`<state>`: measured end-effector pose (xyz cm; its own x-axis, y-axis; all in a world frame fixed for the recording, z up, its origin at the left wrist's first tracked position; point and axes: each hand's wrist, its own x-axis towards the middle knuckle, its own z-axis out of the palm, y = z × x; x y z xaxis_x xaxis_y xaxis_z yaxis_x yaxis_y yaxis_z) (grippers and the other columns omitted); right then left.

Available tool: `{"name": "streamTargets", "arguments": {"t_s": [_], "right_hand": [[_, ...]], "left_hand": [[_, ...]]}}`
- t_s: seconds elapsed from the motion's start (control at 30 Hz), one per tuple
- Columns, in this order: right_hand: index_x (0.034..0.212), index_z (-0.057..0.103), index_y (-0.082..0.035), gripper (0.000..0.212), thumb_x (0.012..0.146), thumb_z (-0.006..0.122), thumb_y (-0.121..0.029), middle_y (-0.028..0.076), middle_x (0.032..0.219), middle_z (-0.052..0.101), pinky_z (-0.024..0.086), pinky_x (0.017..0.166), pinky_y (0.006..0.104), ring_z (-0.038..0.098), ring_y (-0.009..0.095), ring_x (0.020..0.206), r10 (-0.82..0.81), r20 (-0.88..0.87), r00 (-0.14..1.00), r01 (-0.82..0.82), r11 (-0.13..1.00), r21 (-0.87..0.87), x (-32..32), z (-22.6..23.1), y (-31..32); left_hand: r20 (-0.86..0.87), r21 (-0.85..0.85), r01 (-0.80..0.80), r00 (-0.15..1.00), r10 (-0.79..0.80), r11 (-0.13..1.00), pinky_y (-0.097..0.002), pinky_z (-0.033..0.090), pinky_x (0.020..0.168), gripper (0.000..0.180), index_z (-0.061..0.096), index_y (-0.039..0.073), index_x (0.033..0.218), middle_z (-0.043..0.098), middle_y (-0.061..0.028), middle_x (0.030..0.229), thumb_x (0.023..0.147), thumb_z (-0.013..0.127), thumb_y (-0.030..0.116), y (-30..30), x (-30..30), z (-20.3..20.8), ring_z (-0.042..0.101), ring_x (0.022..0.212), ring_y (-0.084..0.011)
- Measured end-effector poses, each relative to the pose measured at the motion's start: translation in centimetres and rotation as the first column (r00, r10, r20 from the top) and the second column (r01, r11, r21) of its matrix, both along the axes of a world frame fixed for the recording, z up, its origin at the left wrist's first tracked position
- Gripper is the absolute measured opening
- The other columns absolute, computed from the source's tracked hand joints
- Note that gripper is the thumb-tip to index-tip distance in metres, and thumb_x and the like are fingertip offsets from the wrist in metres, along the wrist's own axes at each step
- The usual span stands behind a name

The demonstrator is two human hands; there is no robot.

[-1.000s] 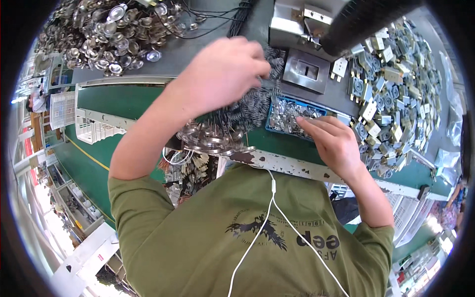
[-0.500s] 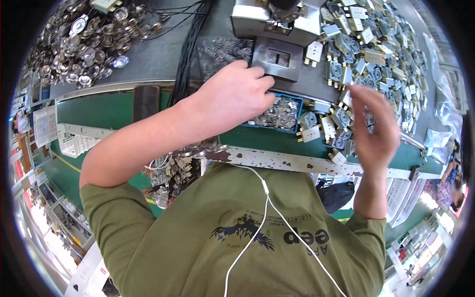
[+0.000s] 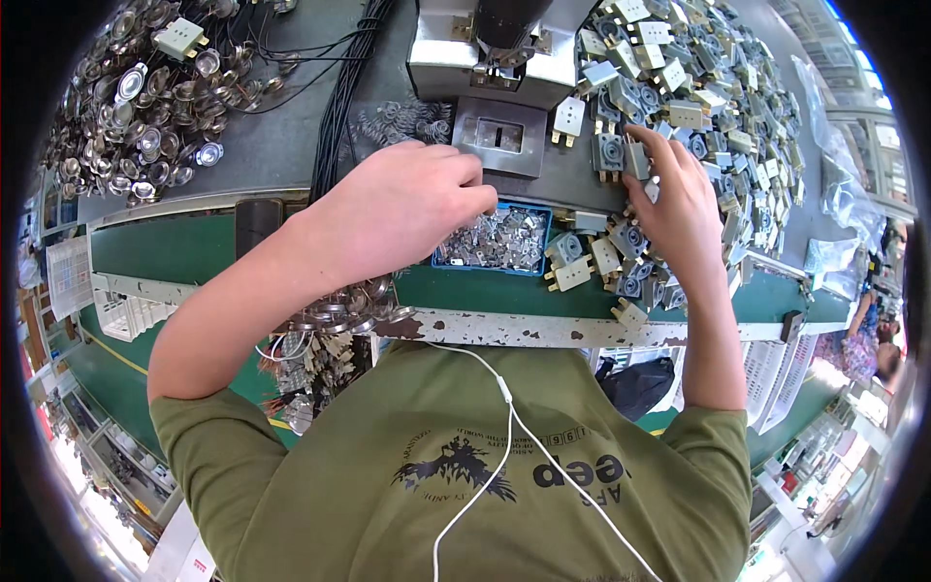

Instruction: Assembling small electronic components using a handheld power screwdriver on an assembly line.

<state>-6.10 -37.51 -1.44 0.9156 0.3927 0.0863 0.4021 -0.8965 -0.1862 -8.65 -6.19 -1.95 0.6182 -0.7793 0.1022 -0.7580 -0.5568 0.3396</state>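
My left hand (image 3: 412, 194) hovers at the left part of a blue tray (image 3: 490, 272) filled with small shiny metal pieces. Its fingers are curled together, and whatever is between them is hidden. Just beyond stands a press with a metal die block (image 3: 500, 136), its rectangular recess facing up. Over on the right, my right hand (image 3: 682, 204) grips a small grey-and-white block (image 3: 636, 159) between thumb and fingers, at the near side of a big pile of pronged blocks (image 3: 687, 116). One pale pronged block (image 3: 568, 118) lies beside the die.
Metal discs with wires (image 3: 145, 136) are heaped at the far left. Black cables (image 3: 337, 116) and coiled springs (image 3: 402, 122) lie left of the press. More pronged blocks (image 3: 630, 262) crowd the table's near edge. A clear plastic bag (image 3: 842, 184) hangs along the right side.
My left hand has moved from beside the die block down toward the tray. My right hand has reached into the pile, and its fingers have closed on a block. The whole view has shifted slightly.
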Motion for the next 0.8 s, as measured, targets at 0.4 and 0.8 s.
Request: {"name": "streamTargets", "arguments": {"t_s": [0.4,0.8], "right_hand": [[0.122,0.061,0.000,0.041,0.084,0.068,0.017,0.019,0.117,0.064,0.062,0.093,0.0449,0.070,0.038,0.110,0.240,0.694,0.679,-0.575,0.761,0.300,-1.5,0.1,1.2],[0.121,0.068,-0.006,0.043,0.080,0.072,0.005,0.011,0.119,0.062,0.057,0.078,0.0384,0.069,0.027,0.097,0.322,0.216,0.922,-0.367,0.904,0.218,-0.1,1.1,6.6]], "left_hand": [[-0.104,-0.107,-0.103,0.990,0.092,0.989,-0.0410,0.053,0.084,0.018,0.069,0.009,0.104,0.067,-0.0068,0.095,0.088,0.073,0.014,0.9,0.1,1.4,0.066,0.094,-0.0288],[-0.183,-0.340,-0.432,0.902,0.392,0.835,-0.0296,0.050,0.071,0.025,0.070,0.006,0.121,0.070,-0.0074,0.091,0.097,0.069,0.013,5.3,2.7,5.3,0.064,0.079,-0.0155]]}}
